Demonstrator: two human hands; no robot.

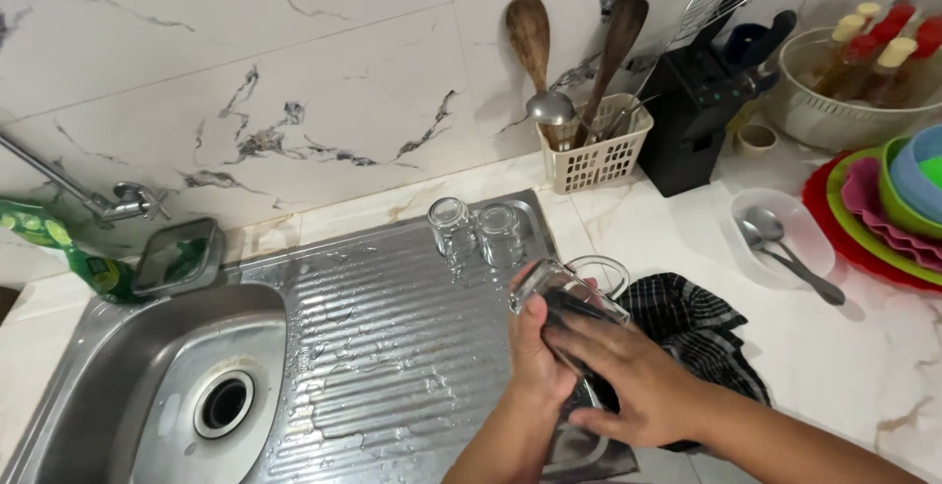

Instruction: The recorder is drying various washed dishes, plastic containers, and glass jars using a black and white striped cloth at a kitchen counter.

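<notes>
- We've got a clear drinking glass (564,298) tilted over the right edge of the ribbed steel drainboard (383,347), both hands on it.
- Left hand (535,352) fingers are clenched round its wall; right hand (638,386) fingers press a dark checked cloth (692,332) against it.
- Wet, thin glass looks slippery and fragile, so we'd hold the body, not the rim.
- Two more glasses (476,229) stand upside down at the drainboard's back edge.

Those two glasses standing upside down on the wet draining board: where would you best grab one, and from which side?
Probably around the side wall of the nearer upturned glass, coming from above or the front. It stands mouth down, base up, close beside the other glass, so the between-glass side looks tight.
</notes>
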